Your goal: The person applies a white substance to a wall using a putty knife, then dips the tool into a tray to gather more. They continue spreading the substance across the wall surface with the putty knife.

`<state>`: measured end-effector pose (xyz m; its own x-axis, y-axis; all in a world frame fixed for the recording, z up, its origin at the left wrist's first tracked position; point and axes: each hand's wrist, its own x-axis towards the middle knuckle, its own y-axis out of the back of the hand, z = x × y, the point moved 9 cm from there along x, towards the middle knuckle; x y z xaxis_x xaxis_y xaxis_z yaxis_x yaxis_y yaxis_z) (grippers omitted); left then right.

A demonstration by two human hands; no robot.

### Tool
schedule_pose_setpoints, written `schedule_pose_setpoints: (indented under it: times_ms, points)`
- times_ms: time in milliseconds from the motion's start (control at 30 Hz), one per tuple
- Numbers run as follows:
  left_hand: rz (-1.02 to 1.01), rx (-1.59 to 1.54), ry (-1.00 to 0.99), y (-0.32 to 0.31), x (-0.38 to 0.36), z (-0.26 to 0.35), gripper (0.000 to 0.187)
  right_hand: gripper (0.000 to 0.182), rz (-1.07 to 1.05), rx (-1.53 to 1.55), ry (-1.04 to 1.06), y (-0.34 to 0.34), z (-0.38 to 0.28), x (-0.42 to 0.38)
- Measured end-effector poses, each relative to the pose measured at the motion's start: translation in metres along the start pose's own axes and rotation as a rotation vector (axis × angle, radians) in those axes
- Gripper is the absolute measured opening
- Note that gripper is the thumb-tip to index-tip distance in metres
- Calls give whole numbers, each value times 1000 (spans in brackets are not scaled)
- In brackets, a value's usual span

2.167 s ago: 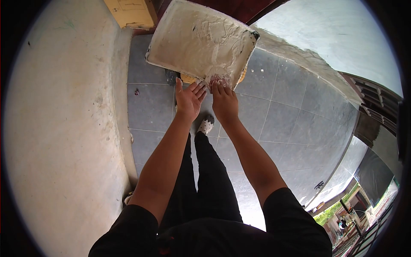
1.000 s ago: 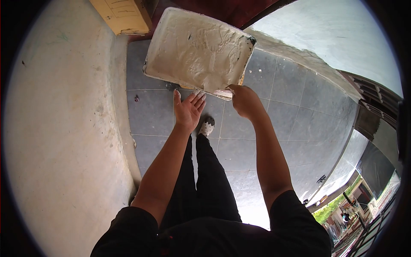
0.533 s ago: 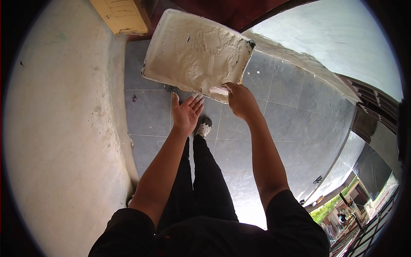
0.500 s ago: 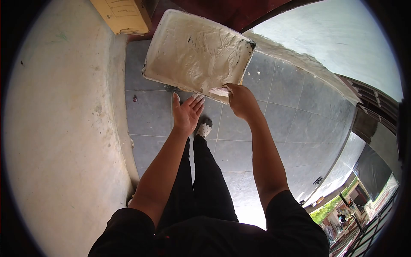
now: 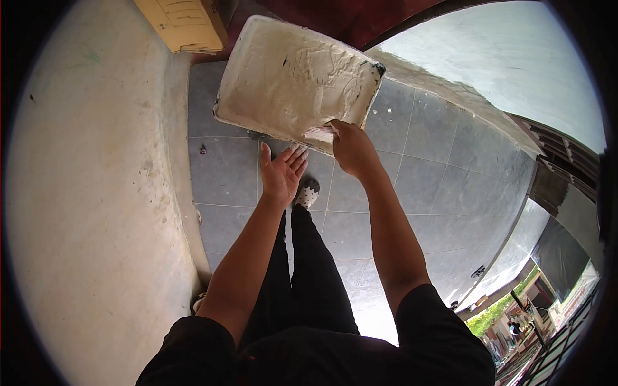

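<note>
A shallow rectangular tray (image 5: pixel 283 71) with a pale rim is spread with thick off-white paste. My right hand (image 5: pixel 353 147) is closed around a flat scraper (image 5: pixel 320 134) coated white, its blade in the paste by the tray's near edge. The grip end is hidden inside my fingers. My left hand (image 5: pixel 280 177) is open, palm up, with white-smeared fingertips right at the tray's near rim.
A yellow cardboard box (image 5: pixel 183 26) stands beyond the tray at the upper left. A stained pale wall (image 5: pixel 96 193) rises on the left. Grey floor tiles (image 5: pixel 360 225) lie below, with my patterned shoe (image 5: pixel 308 195) on them. Another pale wall (image 5: pixel 502 58) is at the upper right.
My right hand has moved a little left and farther over the tray, sliding the scraper along the paste near the edge. My left hand stays almost in place.
</note>
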<state>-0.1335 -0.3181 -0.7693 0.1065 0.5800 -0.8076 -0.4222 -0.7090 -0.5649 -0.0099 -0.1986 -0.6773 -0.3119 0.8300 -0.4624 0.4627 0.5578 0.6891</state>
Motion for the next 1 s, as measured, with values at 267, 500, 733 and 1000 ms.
schedule_pose_setpoints:
  times_ms: [267,500,733,1000]
  points:
    - [0,1,-5,-1,-1,-2,99,35,61,28,-65,20,11,-10]
    - [16,-39,0,0,2,-5,99,38,-69,68,-158,18,42,-23]
    - [21,-32,-26,2,2,-4,98,36,-32,59,-121,37,33,-22]
    - [19,-33,-43,1,2,-4,96,35,-44,18,-47,29,14,-12]
